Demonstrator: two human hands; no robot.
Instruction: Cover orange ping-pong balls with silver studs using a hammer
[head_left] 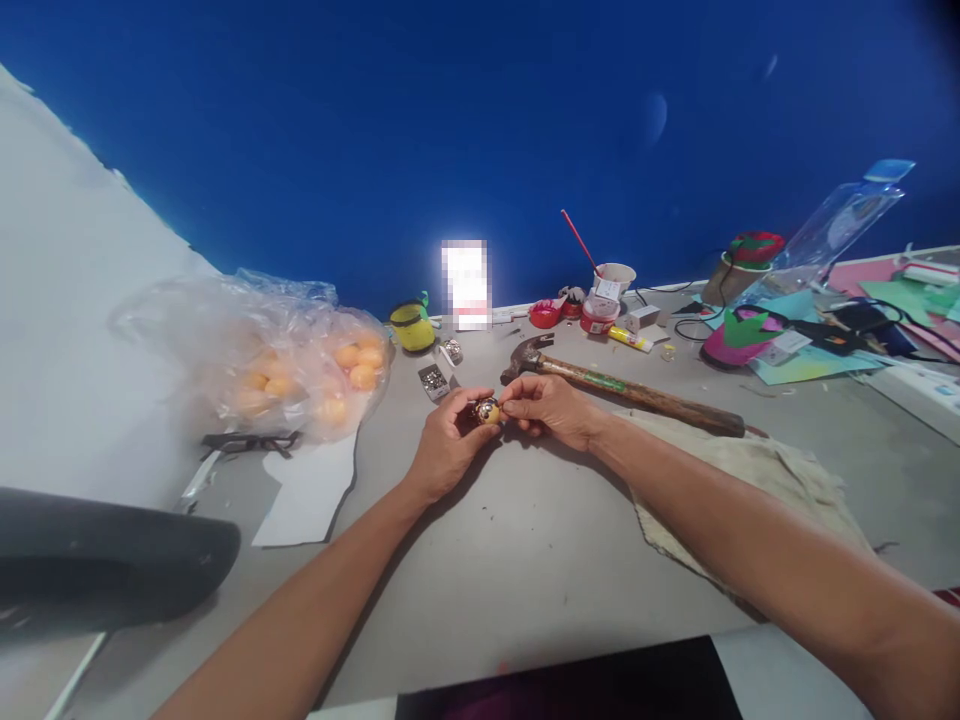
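My left hand (451,440) is closed round a small orange ball (489,411) partly covered with shiny round metal pieces. At the ball's right side, my right hand (551,408) is closed in a pinch, its fingertips touching or nearly touching it. Whatever sits between those fingertips is too small to make out. Just beyond my left hand lies an open little box of shiny metal bits (433,381), with a clear container of similar bits (451,350) behind it. A claw hammer (637,392) with a worn wooden handle rests behind my right hand.
Clear plastic bags of orange balls (360,365) lie left, near dark glasses (251,441) and white paper (311,495). A beige cloth (720,480) is under my right forearm. Along the blue wall stand a yellow pot (412,326), a paper cup (616,275) and a tilted plastic bottle (840,225).
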